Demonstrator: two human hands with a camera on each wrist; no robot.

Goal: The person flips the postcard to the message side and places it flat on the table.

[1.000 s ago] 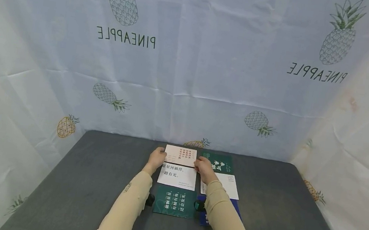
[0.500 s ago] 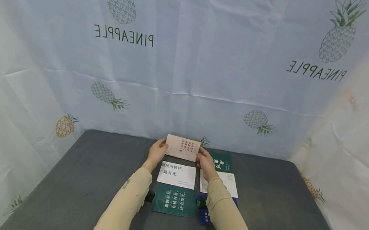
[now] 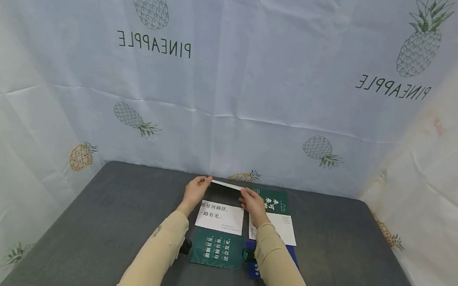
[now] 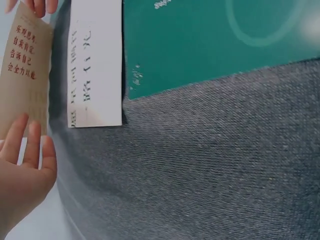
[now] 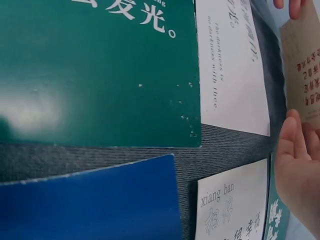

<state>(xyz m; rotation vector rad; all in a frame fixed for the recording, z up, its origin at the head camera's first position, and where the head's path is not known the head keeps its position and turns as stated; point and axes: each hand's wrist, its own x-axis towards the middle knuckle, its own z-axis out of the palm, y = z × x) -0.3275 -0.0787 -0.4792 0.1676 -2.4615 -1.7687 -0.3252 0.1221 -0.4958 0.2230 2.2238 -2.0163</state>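
Note:
Both hands hold a cream card with red Chinese characters (image 4: 30, 75) by its two short ends, above the far part of the table. In the head view this card (image 3: 227, 185) is tipped nearly edge-on, a thin pale strip with dark tabletop below it. My left hand (image 3: 194, 193) pinches the left end and my right hand (image 3: 254, 206) the right end. Just nearer lies a white card with black characters (image 3: 219, 218), and in front of that a green card (image 3: 217, 250) with white characters.
On the right, a second green card (image 3: 278, 199), another white card (image 3: 284, 228) and a blue card (image 3: 293, 256) form a column, partly covered by the right arm. A pineapple-print curtain (image 3: 235, 91) hangs behind the dark grey table (image 3: 115, 234).
Both hands lifted the cream card off the table and raised its printed face toward the head camera. Since then it has come down slightly and tilted to nearly edge-on.

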